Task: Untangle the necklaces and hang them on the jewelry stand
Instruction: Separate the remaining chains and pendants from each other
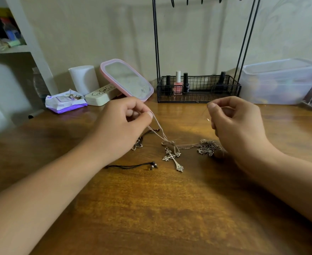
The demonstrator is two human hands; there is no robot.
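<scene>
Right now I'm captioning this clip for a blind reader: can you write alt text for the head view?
Two hands work at tangled necklaces over a wooden table: the left hand pinches a thin chain leading down to a silver cross pendant, and the right hand pinches a fine strand. A black wire jewelry stand holding nail polish bottles stands behind.

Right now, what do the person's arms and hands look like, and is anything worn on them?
Both forearms are bare up to the frame's edge: no sleeves show. The left hand and right hand wear no gloves, and I can see no rings, watch or bracelet on the visible sides. The fingernails that show look short and unpainted.
</scene>
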